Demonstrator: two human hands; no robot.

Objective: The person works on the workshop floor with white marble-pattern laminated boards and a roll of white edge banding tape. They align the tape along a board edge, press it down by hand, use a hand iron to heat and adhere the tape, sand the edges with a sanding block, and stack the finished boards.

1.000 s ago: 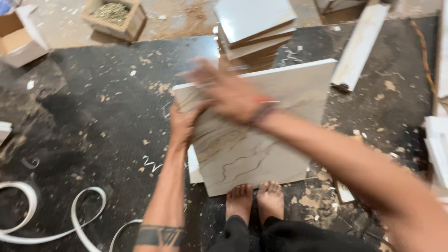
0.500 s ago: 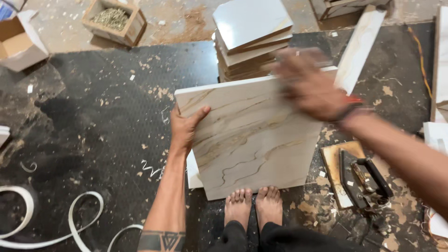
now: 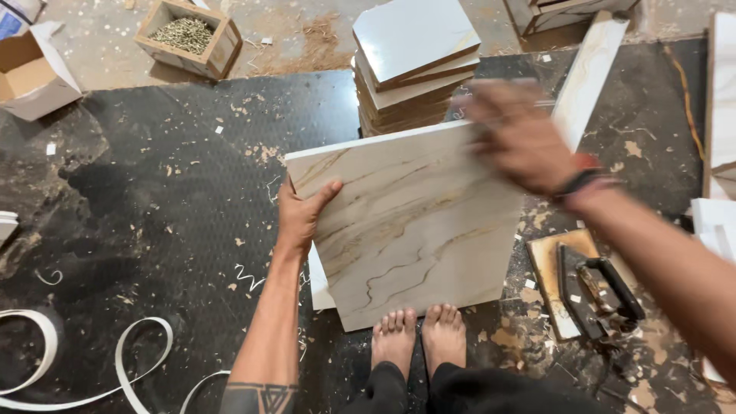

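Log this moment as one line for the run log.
left hand: grips marbled panel left edge | right hand: blurred over top right corner | panel: tilted, by feet

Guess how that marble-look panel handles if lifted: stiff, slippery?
The marble-look panel is probably stiff: it stands flat with only the left hand gripping one edge. Its glossy face may be slippery. Propped upright, it could tip.

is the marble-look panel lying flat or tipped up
Tipped up. The panel stands on its lower edge by the feet, with the left hand gripping its left edge.
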